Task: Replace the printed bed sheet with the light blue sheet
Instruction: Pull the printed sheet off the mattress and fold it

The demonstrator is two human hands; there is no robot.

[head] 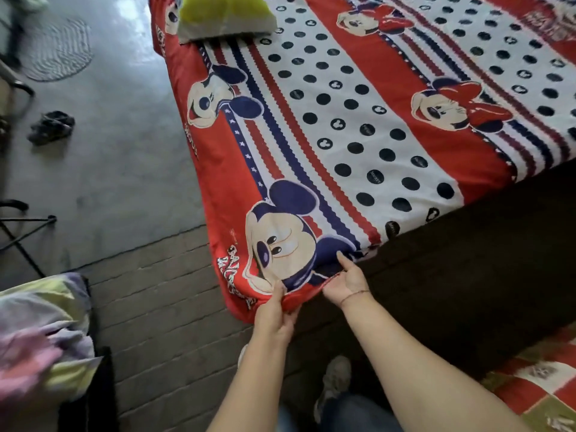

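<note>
The printed sheet [327, 126] lies spread over the bed, its near corner hanging toward the floor [109, 145]. My left hand [274, 316] pinches that corner's red hem; my right hand [347, 280] lies open, fingers against the edge just beside it. A yellow pillow [224, 14] sits at the far end.

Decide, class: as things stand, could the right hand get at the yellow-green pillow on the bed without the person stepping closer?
Probably not. The right hand is at the printed sheet's near corner; the pillow lies at the far end.
</note>
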